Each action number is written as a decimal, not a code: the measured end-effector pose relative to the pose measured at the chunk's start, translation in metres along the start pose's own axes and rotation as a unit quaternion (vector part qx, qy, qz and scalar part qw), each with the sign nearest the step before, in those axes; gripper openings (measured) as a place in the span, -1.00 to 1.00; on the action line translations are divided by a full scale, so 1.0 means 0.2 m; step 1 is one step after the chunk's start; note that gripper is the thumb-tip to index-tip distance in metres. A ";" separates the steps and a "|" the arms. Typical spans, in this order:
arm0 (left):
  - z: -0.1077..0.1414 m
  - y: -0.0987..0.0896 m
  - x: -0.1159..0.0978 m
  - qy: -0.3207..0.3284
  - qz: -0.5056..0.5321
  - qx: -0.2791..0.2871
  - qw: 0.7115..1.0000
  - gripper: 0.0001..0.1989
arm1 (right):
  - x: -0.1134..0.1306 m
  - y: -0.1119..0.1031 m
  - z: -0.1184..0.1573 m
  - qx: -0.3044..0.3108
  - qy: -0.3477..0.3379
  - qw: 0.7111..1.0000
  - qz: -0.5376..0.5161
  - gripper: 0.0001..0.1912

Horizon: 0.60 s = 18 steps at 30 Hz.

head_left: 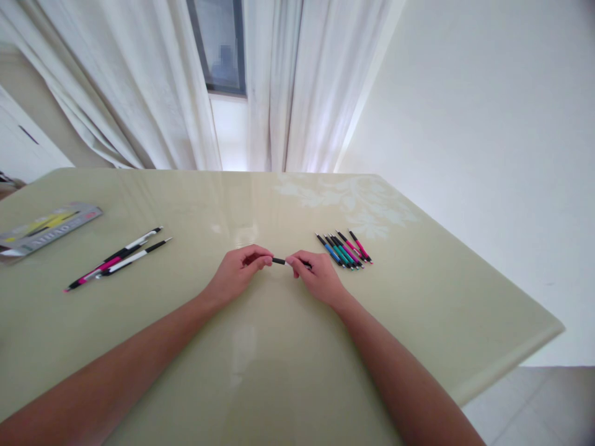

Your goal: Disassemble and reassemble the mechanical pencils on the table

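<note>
Between my two hands a black-and-white pen is held level, just above the table. My left hand pinches its dark end with thumb and fingertips. The white part of the pen is gripped by my right hand, and a bit of black shows past those fingers. Close to the right of that hand lies a row of several pens in blue, green, purple and pink with black grips. Farther left, a loose group of pens in white, black and pink rests on the table.
A printed pen box with yellow on it lies at the table's left. White curtains and a window stand behind the far edge. A plain wall runs along the right, with the table's corner near it.
</note>
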State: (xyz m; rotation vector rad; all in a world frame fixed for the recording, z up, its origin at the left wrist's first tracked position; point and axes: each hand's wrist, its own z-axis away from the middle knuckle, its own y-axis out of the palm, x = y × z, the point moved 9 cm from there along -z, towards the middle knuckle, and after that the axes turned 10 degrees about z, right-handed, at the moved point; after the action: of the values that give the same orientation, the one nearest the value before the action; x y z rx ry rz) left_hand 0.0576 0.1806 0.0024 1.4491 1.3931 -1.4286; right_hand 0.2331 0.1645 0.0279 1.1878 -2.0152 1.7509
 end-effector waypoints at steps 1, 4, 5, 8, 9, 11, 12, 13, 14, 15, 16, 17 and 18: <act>0.00 0.00 -0.01 0.008 0.001 -0.002 1.000 -0.71 | 0.00 0.00 0.00 0.000 0.003 1.000 -0.001 -0.58; 0.00 -0.02 -0.02 0.018 0.014 -0.021 1.000 -0.64 | -0.01 -0.01 0.00 0.000 0.007 1.000 -0.005 -0.55; 0.00 -0.02 -0.01 0.013 0.009 -0.020 1.000 -0.64 | -0.01 -0.01 0.00 0.001 0.005 1.000 -0.006 -0.55; 0.00 0.00 0.00 -0.001 -0.022 0.009 1.000 -0.58 | 0.00 0.00 0.00 0.009 -0.001 1.000 -0.006 -0.58; 0.00 0.01 0.00 0.001 -0.023 0.014 1.000 -0.60 | 0.00 0.00 0.00 0.011 -0.002 1.000 -0.006 -0.60; 0.00 0.00 -0.02 0.009 -0.001 -0.002 1.000 -0.68 | 0.00 0.00 0.00 0.011 -0.002 1.000 -0.010 -0.63; 0.00 -0.01 -0.02 0.011 0.015 -0.014 1.000 -0.68 | 0.00 0.00 0.00 0.010 -0.001 1.000 -0.013 -0.63; 0.00 -0.01 -0.02 0.009 0.025 -0.017 1.000 -0.66 | 0.00 0.00 0.00 0.009 -0.001 1.000 -0.015 -0.63; 0.00 -0.01 -0.02 0.006 0.025 -0.012 1.000 -0.65 | 0.00 0.00 0.00 0.008 -0.003 1.000 -0.017 -0.63; 0.00 0.00 -0.01 0.002 0.016 0.001 1.000 -0.63 | 0.00 -0.01 0.00 0.008 -0.004 1.000 -0.018 -0.63; 0.00 0.01 -0.01 0.000 0.002 0.017 1.000 -0.59 | 0.00 -0.01 0.00 0.008 -0.005 1.000 -0.017 -0.63; 0.00 0.02 -0.01 0.000 -0.015 0.031 0.999 -0.56 | 0.00 -0.01 0.00 0.009 -0.005 1.000 -0.017 -0.62; 0.00 0.02 -0.01 0.004 -0.030 0.037 0.999 -0.56 | 0.00 -0.01 0.00 0.011 -0.004 1.000 -0.016 -0.62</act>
State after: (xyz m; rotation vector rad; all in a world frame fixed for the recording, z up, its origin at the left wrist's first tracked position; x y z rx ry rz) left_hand 0.0617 0.1785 0.0030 1.4711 1.4136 -1.5290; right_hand 0.2339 0.1645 0.0295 1.2297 -1.9751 1.7591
